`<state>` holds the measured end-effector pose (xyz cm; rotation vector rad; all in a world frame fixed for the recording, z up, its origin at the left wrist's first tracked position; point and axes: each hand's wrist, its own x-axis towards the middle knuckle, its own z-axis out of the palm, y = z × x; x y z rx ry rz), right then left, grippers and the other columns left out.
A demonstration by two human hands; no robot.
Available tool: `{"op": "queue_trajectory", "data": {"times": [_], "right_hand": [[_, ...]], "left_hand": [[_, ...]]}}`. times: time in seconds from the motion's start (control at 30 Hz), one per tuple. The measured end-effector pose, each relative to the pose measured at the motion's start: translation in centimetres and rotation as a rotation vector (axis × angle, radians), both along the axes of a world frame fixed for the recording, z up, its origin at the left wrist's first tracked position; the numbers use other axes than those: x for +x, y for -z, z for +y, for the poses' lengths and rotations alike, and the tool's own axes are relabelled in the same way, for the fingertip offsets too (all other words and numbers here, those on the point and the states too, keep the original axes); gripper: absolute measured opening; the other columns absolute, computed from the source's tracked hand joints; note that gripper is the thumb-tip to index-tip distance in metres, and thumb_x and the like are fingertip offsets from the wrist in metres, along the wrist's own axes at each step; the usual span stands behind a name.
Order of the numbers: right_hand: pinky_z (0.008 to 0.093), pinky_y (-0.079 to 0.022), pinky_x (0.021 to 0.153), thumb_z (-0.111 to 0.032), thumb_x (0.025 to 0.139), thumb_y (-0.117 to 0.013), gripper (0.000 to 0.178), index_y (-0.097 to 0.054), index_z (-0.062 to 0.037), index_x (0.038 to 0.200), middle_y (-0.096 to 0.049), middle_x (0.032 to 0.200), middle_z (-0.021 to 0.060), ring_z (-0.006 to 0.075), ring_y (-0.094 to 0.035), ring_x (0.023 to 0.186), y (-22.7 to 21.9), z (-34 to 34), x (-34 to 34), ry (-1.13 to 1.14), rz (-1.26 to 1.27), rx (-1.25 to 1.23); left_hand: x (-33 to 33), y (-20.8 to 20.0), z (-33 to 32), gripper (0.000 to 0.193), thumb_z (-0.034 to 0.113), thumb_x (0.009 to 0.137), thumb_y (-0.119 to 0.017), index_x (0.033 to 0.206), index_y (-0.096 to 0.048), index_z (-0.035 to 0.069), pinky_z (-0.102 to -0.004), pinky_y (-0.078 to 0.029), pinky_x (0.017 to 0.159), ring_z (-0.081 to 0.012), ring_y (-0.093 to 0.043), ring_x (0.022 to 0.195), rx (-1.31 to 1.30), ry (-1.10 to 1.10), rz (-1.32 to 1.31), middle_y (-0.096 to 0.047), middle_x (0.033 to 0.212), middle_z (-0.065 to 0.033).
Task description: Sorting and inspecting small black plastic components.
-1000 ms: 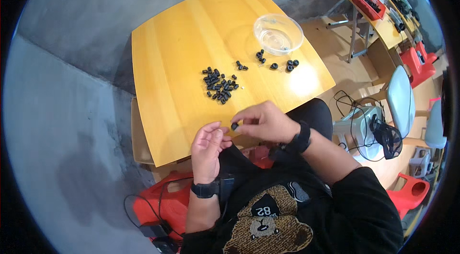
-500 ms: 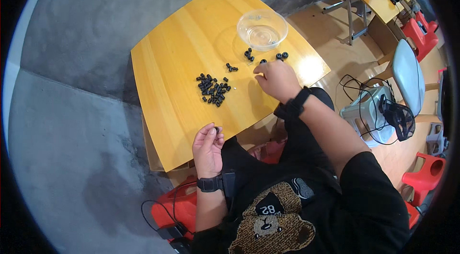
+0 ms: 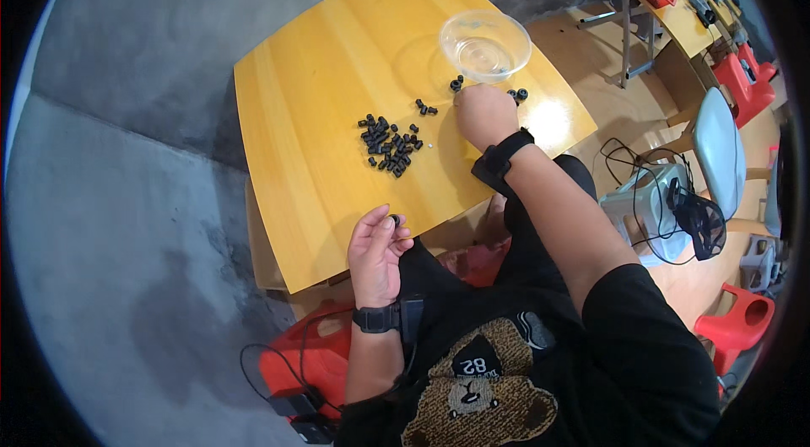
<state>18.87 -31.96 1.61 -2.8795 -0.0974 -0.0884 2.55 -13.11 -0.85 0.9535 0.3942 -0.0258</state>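
Note:
My left hand (image 3: 377, 246) is at the near edge of the yellow wooden table (image 3: 321, 93) and pinches a small black ring-shaped part (image 3: 394, 218) between thumb and fingertips. My right hand (image 3: 483, 114) reaches far across the table, fingers curled down on a few loose black parts (image 3: 516, 94) beside a clear plastic bowl (image 3: 485, 45). Whether it holds one is hidden. A pile of several small black parts (image 3: 388, 146) lies mid-table, with a smaller cluster (image 3: 424, 107) nearer the bowl.
A grey chair (image 3: 717, 152) with cables and a dark bag stands to the right. A second wooden bench (image 3: 666, 8) with a red tray is at the top right. Red stools (image 3: 730, 325) sit right. A red object with cables (image 3: 291, 367) lies below.
My right hand has left my left hand and stretched out to the loose parts by the bowl. My left hand stays near the table edge with its part.

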Motion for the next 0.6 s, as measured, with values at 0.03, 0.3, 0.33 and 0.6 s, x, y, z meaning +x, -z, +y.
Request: {"op": "queue_trajectory", "data": {"times": [0.03,0.3,0.33,0.6], "right_hand": [[0.0394,-0.05,0.065,-0.006,0.074,-0.052,0.014,-0.066,-0.0025,0.076,-0.064,0.078,0.0161,0.0306,-0.063,0.077,0.0,0.0,0.0,-0.001,0.004,0.025],[0.0398,-0.048,0.068,-0.007,0.071,-0.054,0.011,-0.062,-0.0001,0.071,-0.06,0.077,0.017,0.033,-0.058,0.079,0.3,-1.3,-3.7,-0.171,-0.085,0.319],[0.0394,-0.047,0.069,-0.009,0.071,-0.055,0.01,-0.061,-0.0003,0.071,-0.058,0.074,0.0152,0.0317,-0.056,0.079,0.2,-1.5,-4.7,-0.244,-0.099,0.461],[0.0212,-0.046,0.061,-0.01,0.08,-0.064,0.012,-0.063,0.0012,0.083,-0.063,0.073,0.0023,0.006,-0.056,0.066,-0.9,-2.5,-12.8,-0.247,0.526,1.245]], "left_hand": [[0.0,0.0,0.0,0.019,0.008,0.087,-0.055,0.105,-0.054,0.002,-0.0247,-0.051,0.064,-0.0128,-0.059,0.073,0.001,0.009,-0.009,-0.061,0.09,-0.0101],[-0.3,0.1,0.1,0.018,0.004,0.087,-0.055,0.104,-0.054,0.0,-0.025,-0.051,0.068,-0.0141,-0.06,0.076,-0.04,0.028,-0.045,-0.061,0.091,-0.011],[-0.5,0.1,0.1,0.018,0.004,0.086,-0.055,0.104,-0.054,-0.001,-0.0246,-0.051,0.069,-0.014,-0.06,0.076,-0.045,0.032,-0.046,-0.061,0.091,-0.0113],[-1.6,-2.0,-2.0,0.024,0.004,0.086,-0.053,0.109,-0.054,-0.003,-0.0242,-0.051,0.071,-0.0153,-0.06,0.08,-0.147,0.142,-0.072,-0.061,0.099,-0.0161]]}}
